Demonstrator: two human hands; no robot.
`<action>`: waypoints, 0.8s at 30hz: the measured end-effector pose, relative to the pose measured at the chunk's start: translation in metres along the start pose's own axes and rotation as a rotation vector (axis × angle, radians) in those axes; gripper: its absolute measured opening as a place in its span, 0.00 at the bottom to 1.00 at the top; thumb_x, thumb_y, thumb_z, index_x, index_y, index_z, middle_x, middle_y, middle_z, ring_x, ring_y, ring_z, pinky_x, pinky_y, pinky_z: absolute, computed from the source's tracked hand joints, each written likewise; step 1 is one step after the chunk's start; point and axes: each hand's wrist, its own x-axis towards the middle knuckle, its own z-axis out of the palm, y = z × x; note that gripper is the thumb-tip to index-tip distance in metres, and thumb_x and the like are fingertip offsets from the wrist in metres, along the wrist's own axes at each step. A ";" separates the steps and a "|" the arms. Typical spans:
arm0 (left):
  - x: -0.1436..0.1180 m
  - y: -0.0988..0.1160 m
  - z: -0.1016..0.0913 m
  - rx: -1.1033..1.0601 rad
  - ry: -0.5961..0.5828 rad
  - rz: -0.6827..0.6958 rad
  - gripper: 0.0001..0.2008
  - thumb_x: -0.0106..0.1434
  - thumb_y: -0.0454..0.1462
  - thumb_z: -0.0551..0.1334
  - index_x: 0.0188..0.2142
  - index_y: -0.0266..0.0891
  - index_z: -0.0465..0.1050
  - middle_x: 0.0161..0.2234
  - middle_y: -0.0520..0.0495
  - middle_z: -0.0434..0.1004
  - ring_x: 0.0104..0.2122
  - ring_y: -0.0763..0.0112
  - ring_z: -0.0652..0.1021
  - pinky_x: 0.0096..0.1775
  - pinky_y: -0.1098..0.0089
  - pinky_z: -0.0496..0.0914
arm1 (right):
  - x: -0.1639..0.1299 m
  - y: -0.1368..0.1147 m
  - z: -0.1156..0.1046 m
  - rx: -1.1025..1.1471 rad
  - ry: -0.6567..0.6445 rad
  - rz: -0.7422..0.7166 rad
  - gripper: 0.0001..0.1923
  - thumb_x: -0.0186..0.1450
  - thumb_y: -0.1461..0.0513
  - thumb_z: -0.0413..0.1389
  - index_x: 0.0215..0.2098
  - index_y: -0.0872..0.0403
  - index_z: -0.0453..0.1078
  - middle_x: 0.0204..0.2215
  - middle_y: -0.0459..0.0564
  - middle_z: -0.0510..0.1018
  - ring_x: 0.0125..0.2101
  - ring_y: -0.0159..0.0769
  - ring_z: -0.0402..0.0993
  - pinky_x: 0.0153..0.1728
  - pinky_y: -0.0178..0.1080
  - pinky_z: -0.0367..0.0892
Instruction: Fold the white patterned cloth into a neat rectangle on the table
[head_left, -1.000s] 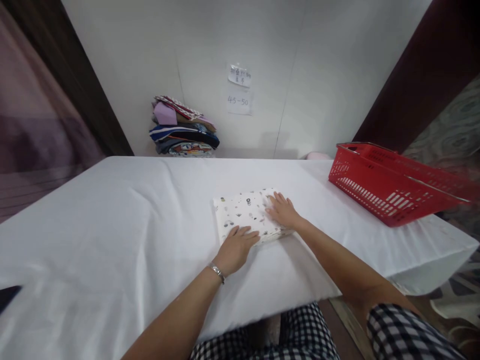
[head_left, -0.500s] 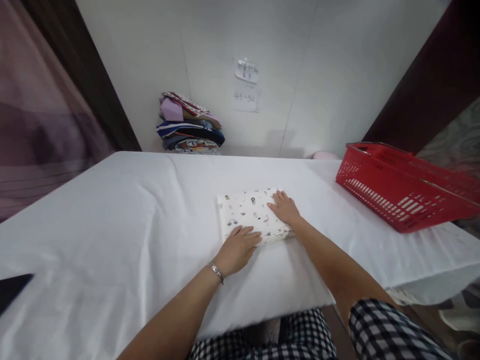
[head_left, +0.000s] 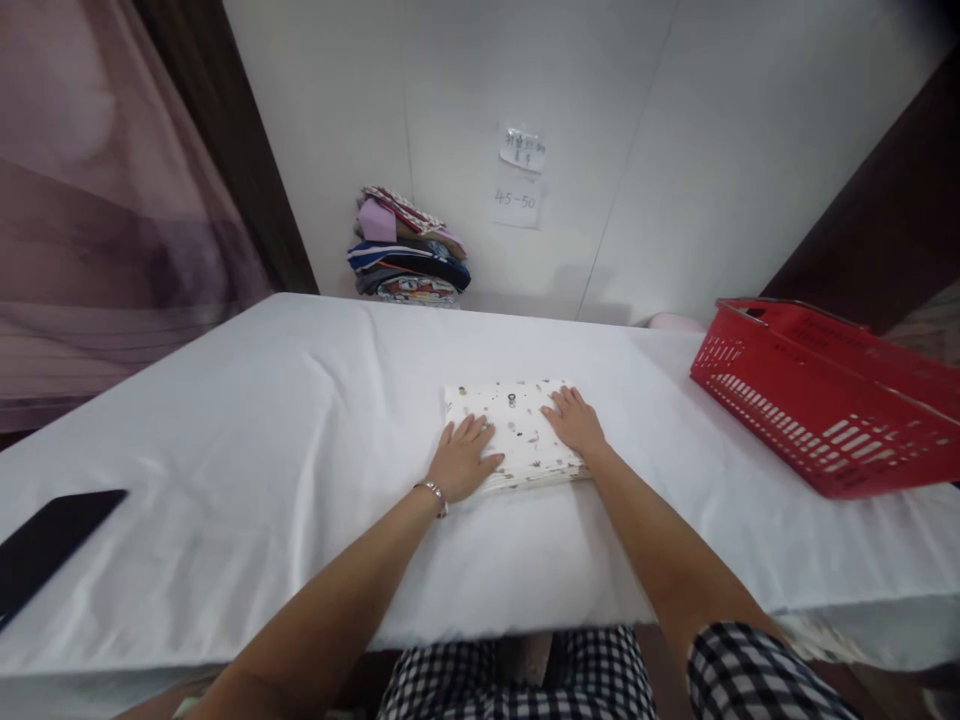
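Note:
A folded white cloth (head_left: 519, 425) with small printed motifs lies flat on the white-covered table (head_left: 360, 420) in front of me. Its layered folded edge faces my body. My left hand (head_left: 461, 458), with a silver bracelet at the wrist, rests flat on the cloth's near left part, fingers spread. On the right side of the cloth lies my right hand (head_left: 576, 420), palm down and fingers stretched out. Neither hand grips anything; both touch the cloth's top.
A red plastic basket (head_left: 832, 400) stands at the table's right. At the back left is a stack of folded clothes (head_left: 411, 250) against the wall. A dark flat object (head_left: 56, 545) lies at the left front. Paper signs (head_left: 519, 175) hang on the wall.
My left hand has moved up and left over the cloth, from its near edge to its left part. My right hand stays at the right side. The camera view has shifted somewhat.

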 end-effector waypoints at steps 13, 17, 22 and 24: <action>-0.011 0.001 0.008 -0.076 0.123 -0.277 0.30 0.60 0.54 0.52 0.57 0.43 0.61 0.65 0.42 0.44 0.64 0.54 0.46 0.59 0.54 0.51 | -0.006 0.025 -0.014 0.219 -0.185 -0.013 0.29 0.65 0.54 0.45 0.62 0.54 0.53 0.65 0.52 0.45 0.64 0.44 0.39 0.60 0.48 0.46; -0.015 0.004 0.009 -0.072 0.205 -0.416 0.34 0.58 0.53 0.54 0.59 0.36 0.57 0.64 0.35 0.46 0.61 0.52 0.56 0.57 0.57 0.55 | -0.040 0.042 -0.007 0.312 -0.116 0.000 0.28 0.65 0.54 0.46 0.62 0.53 0.54 0.65 0.50 0.45 0.63 0.40 0.44 0.60 0.43 0.48; -0.019 0.013 0.001 -0.132 0.198 -0.515 0.34 0.58 0.49 0.56 0.60 0.34 0.53 0.57 0.32 0.59 0.54 0.52 0.66 0.51 0.58 0.64 | -0.077 0.046 0.000 0.401 0.039 0.103 0.25 0.67 0.55 0.41 0.60 0.53 0.58 0.64 0.48 0.51 0.62 0.35 0.49 0.59 0.39 0.51; -0.016 0.009 -0.006 -0.137 0.174 -0.501 0.35 0.58 0.48 0.57 0.60 0.35 0.51 0.55 0.32 0.61 0.51 0.54 0.70 0.48 0.60 0.66 | -0.086 0.038 0.002 0.385 0.070 0.124 0.25 0.68 0.56 0.39 0.59 0.55 0.59 0.63 0.50 0.52 0.61 0.34 0.50 0.59 0.38 0.50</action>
